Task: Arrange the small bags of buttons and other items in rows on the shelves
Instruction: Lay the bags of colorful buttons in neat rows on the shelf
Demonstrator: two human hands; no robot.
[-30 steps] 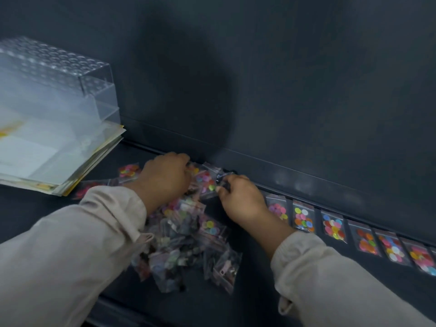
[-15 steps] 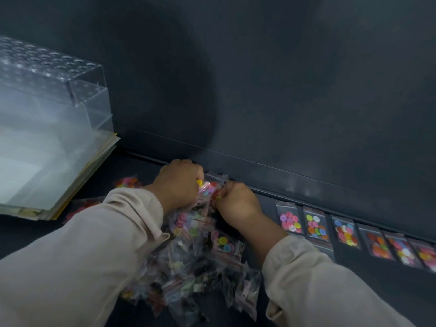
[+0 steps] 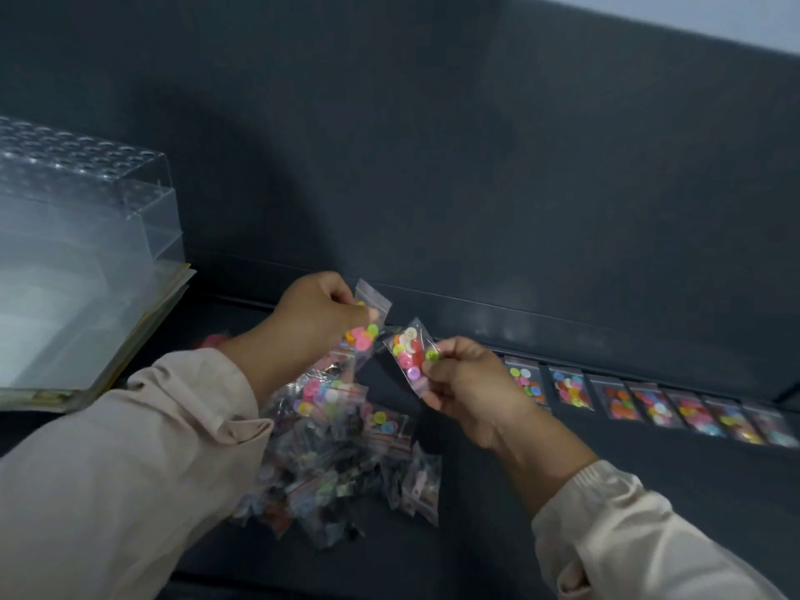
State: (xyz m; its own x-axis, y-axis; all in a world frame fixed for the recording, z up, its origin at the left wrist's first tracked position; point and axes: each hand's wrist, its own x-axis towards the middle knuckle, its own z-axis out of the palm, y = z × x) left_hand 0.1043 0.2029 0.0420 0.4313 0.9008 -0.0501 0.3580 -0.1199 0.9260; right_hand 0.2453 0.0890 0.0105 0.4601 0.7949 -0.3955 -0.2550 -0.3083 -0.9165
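My left hand pinches a small clear bag of coloured buttons by its upper part, raised above the shelf. My right hand grips a second bag of buttons just to the right of the first; the two bags sit close together. Below both hands lies a loose pile of small bags on the dark shelf. A row of button bags lies flat along the shelf's back edge to the right of my right hand.
A clear plastic box sits on a stack of plastic sheets and folders at the left. The dark back panel rises behind the shelf. One bag with reddish contents lies left of the pile.
Both hands have lifted from the pile, each holding a button bag, and have drawn apart. The view has tilted up, showing more of the row on the right.
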